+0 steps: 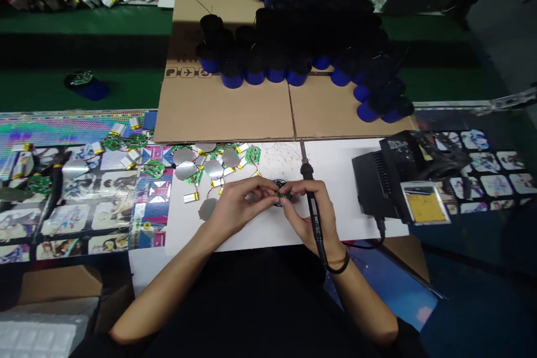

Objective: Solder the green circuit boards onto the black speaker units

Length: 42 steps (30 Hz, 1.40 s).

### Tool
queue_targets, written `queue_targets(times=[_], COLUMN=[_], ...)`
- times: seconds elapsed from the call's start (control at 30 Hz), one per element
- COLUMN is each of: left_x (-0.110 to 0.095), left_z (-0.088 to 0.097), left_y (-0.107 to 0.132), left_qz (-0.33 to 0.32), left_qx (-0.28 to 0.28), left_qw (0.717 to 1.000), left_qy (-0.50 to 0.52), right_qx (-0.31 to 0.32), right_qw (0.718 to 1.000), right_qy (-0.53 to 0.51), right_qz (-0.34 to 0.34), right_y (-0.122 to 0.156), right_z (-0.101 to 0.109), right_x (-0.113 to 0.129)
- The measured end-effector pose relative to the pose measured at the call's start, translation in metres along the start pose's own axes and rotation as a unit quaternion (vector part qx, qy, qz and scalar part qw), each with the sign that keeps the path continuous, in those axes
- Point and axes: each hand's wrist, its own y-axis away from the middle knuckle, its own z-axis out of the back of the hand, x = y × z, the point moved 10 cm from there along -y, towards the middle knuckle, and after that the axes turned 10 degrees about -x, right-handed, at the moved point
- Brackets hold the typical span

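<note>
Just in front of me, my left hand (239, 201) pinches the edge of a small green circuit board (286, 194) between thumb and fingertips. The fingertips of my right hand (314, 218) meet the same board from the other side. A black soldering iron (310, 187) also rests in my right hand, its metal tip pointing away from me and its cable running down past the wrist. A dark round rim (278, 183) shows behind the board, mostly hidden by my fingers. Left of my hands lie several green boards (253, 155) with grey discs (213, 169) and small silver batteries (191, 197).
Many dark blue cylinders (232, 78) stand on a cardboard sheet (226, 112) at the back. To the right sits a black soldering station (369, 184) with a yellow sponge tray (425, 204). One blue cylinder (90, 88) lies at far left. White paper (339, 162) covers the work surface.
</note>
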Motion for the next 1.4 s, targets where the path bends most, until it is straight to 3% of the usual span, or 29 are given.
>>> queue_targets(times=[0.1, 0.4, 0.53, 0.77, 1.07, 1.27, 1.4], left_x=[0.006, 0.001, -0.001, -0.012, 0.017, 0.027, 0.029], left_z=[0.0, -0.001, 0.003, 0.007, 0.0, -0.01, -0.011], left_y=[0.001, 0.0, -0.001, -0.004, 0.0, 0.007, 0.004], left_qz=[0.024, 0.008, 0.01, -0.043, 0.091, 0.154, 0.149], left_qx=[-0.01, -0.009, 0.002, -0.004, -0.023, 0.036, 0.052], left_qw=[0.999, 0.998, 1.0, 0.999, 0.991, 0.98, 0.981], left_qy=[0.038, 0.063, 0.019, -0.034, 0.096, 0.124, 0.111], right_qx=[-0.006, 0.001, -0.024, -0.069, -0.067, 0.014, 0.019], right_qw=[1.0, 0.997, 0.995, 0.992, 0.992, 1.0, 0.999], right_qy=[-0.011, -0.057, -0.06, -0.059, -0.051, 0.011, 0.032], right_qz=[-0.015, -0.059, -0.081, -0.091, -0.092, -0.019, 0.038], right_y=[-0.003, -0.006, -0.006, -0.005, -0.004, 0.0, -0.004], right_z=[-0.002, -0.008, -0.004, 0.003, 0.0, -0.003, 0.005], right_x=[-0.003, -0.012, -0.018, -0.021, -0.021, -0.004, 0.004])
